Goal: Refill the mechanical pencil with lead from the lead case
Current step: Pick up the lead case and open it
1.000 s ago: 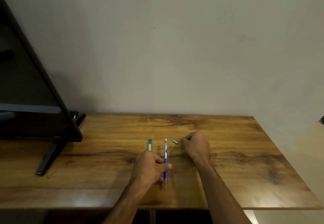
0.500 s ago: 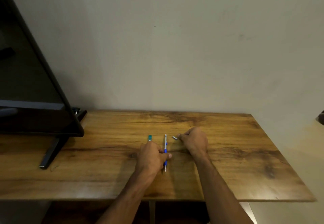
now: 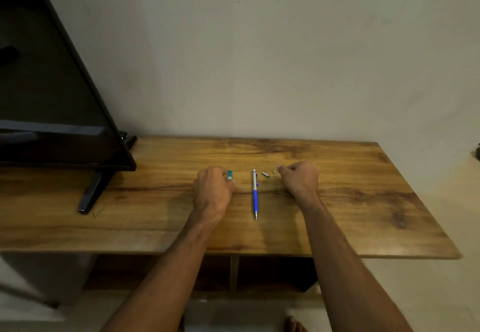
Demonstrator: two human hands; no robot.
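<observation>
A blue and white mechanical pencil (image 3: pixel 255 194) lies loose on the wooden table (image 3: pixel 363 201), tip toward me. My left hand (image 3: pixel 213 190) sits to its left, fingers closed around a small teal lead case (image 3: pixel 230 175) that pokes out past the fingertips. A small metal cap (image 3: pixel 265 175) and a tiny pale piece (image 3: pixel 274 171) lie just right of the pencil's top end. My right hand (image 3: pixel 298 178) rests on the table beside the tiny piece, fingers curled, with nothing visible in it.
A black flat screen (image 3: pixel 52 97) on a black foot (image 3: pixel 91 194) stands on the left part of the table. A plain wall runs behind. The table's front edge is close to me, with shelving below it.
My left hand let go of the pencil and moved left onto the lead case. The pencil now lies free. My right hand shifted slightly right, leaving a tiny piece beside the cap.
</observation>
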